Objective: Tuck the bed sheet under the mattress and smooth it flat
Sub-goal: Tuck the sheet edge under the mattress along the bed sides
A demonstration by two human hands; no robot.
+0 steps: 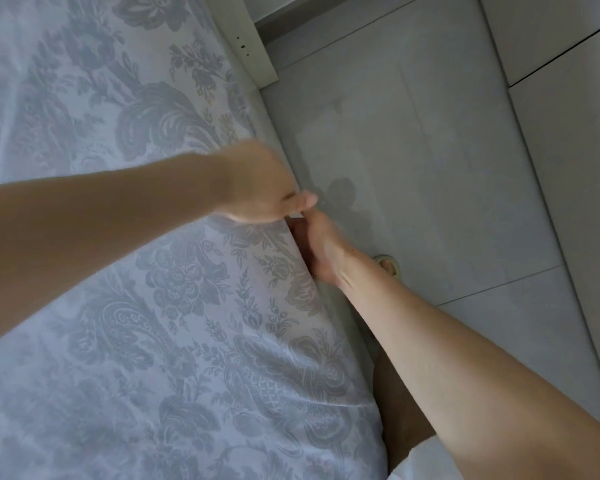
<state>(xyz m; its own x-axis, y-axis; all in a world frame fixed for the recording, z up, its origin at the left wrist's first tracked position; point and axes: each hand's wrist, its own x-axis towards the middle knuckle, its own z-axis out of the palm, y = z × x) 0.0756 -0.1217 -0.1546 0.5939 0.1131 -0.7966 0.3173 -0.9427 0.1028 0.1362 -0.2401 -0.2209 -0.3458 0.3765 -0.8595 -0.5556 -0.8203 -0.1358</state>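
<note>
Partly seen, right hand (321, 251): fingers hidden beneath bed sheet (153, 306) edge; grip untellable.
left hand (260, 188): blurred; grip untellable.
bed sheet: floral damask.

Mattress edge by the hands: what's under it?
The right hand reaches under the edge, below the bed sheet; its fingertips are hidden. The left hand lies on top. The tuck is covered.

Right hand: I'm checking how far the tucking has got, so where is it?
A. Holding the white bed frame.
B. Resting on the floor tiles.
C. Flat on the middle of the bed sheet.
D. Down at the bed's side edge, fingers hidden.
D: the right hand lies against the side edge of the bed sheet, its fingers out of sight beneath that edge, just below the left hand.
</note>
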